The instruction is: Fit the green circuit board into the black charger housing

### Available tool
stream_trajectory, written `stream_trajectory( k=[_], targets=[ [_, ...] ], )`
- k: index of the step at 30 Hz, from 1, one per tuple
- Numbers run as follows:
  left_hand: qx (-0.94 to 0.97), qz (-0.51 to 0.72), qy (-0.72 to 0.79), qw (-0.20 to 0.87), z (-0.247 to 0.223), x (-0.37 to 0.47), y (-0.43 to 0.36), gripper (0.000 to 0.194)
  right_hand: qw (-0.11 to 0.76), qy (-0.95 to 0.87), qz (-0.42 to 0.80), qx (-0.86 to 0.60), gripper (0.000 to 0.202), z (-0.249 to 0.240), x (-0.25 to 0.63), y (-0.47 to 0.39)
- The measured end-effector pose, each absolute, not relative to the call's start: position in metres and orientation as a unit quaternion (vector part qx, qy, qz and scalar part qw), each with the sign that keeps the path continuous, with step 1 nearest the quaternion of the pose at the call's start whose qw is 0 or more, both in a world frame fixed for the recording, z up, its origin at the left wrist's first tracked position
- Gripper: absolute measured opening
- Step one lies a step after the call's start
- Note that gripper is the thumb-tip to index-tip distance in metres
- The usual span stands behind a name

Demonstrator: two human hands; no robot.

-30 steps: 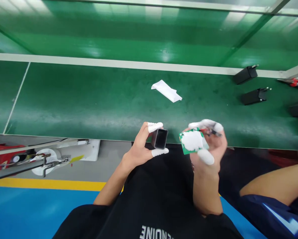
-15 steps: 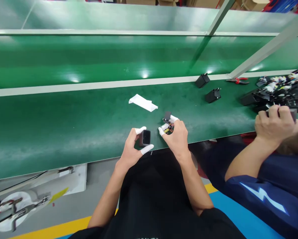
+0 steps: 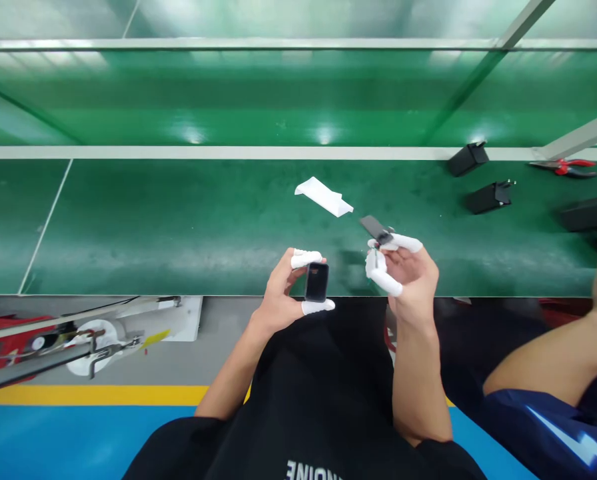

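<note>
Between the thumb and fingers of my left hand (image 3: 291,290) is a black rectangular housing (image 3: 317,283), its dark end face turned up, near the table's front edge. My right hand (image 3: 407,270) is to the right of it, closed on a small part with a dark grey plate (image 3: 376,229); much of that part is hidden by the fingers. White covers are on the thumb and finger tips of both hands. A folded white paper (image 3: 323,196) lies on the green table (image 3: 178,227), beyond the hands.
Two black adapter-like blocks (image 3: 489,197) (image 3: 468,159) lie to the right, with red-handled pliers (image 3: 563,167) farther right. Another dark block (image 3: 589,215) is near the right edge. A co-worker's arm (image 3: 553,353) reaches in at the lower right.
The view has shifted, with the table now level. My right hand has moved away from my left and turned, tilting the part it holds. My left hand still holds the housing.
</note>
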State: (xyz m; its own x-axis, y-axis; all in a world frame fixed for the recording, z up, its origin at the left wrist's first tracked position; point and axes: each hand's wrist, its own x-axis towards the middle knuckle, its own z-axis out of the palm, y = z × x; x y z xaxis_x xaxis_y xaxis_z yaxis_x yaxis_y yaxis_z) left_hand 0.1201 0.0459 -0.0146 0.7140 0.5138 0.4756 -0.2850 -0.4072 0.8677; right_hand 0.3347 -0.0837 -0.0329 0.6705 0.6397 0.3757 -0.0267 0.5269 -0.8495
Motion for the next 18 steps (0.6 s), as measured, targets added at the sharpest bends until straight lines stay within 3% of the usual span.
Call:
stream_trajectory(
  k=[4, 9, 18],
  targets=[
    [0.772, 0.365, 0.102, 0.510, -0.012, 0.118, 0.051, 0.091, 0.850, -0.365, 0.245, -0.290, 0.074, -0.025, 0.315, -0.084],
    [0.811, 0.349, 0.154, 0.444, -0.009, 0.116, 0.062, 0.082, 0.864, -0.366, 0.233, -0.254, 0.069, -0.028, 0.299, -0.076],
    [0.818, 0.403, 0.043, 0.407, 0.023, 0.117, 0.044, 0.092, 0.837, -0.454, 0.158, -0.261, 0.060, 0.022, 0.284, -0.094]
  ],
)
